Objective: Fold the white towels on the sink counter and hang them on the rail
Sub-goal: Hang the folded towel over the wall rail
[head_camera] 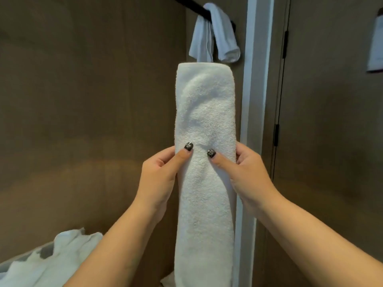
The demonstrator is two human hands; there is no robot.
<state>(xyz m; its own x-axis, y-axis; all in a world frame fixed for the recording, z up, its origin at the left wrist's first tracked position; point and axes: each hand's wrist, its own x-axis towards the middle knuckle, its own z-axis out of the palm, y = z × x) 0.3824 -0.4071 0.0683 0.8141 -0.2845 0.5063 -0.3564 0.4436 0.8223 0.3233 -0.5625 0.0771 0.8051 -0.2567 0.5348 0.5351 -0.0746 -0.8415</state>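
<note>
A white towel (205, 112), folded into a long narrow strip, is held upright in mid-air in front of the brown wall. My left hand (159, 172) pinches its left edge, thumb pressed on the front. My right hand (240, 168) pinches the right edge the same way. Above, a black rail (192, 4) runs along the wall near the top, and a second white towel (215, 34) hangs draped over its right end. The held towel's top fold sits just below that hanging towel.
Crumpled white towels (51, 257) lie on the counter at the lower left. A white door frame (257, 100) stands right of the towel, with a dark door (331, 121) beyond it. Another white cloth (376, 44) hangs at the far right edge.
</note>
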